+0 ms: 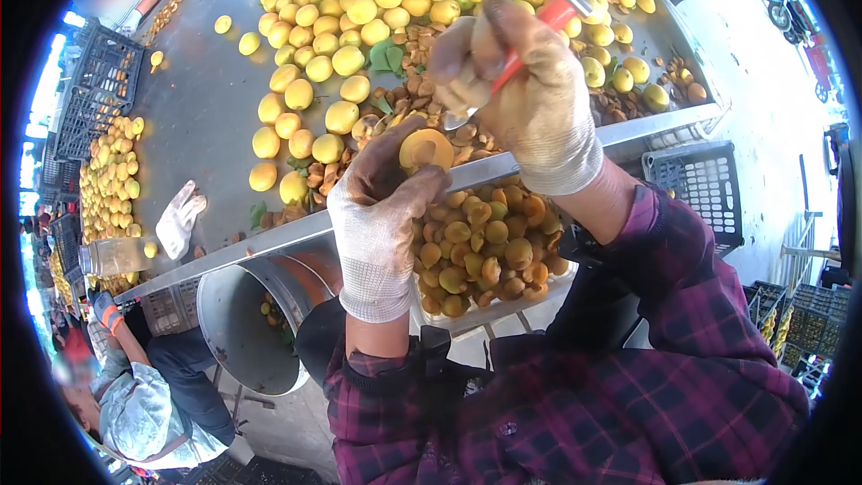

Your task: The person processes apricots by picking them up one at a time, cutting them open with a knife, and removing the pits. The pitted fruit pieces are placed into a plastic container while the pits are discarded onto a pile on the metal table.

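My left hand point(377, 224), in a stained white knit glove, is closed on a halved apricot point(426, 151), its cut face turned up. My right hand point(539, 94), gloved likewise, grips a red-handled tool point(558, 13). A curved metal blade sticks out at its upper end, and a small metal tip shows below the fist, near the apricot half but apart from it. Brown apricot pits point(420, 90) lie on the metal table just beyond my hands. Below them, a crate point(561, 286) holds many cut apricots point(485, 247).
Whole apricots point(359, 9) are heaped across the metal table point(197, 63), whose raised edge runs before me. A white glove point(181, 218) lies to the left. Below stands a metal bucket point(260, 328); a black crate point(696, 189) is at right. Another person point(148, 409) sits at lower left.
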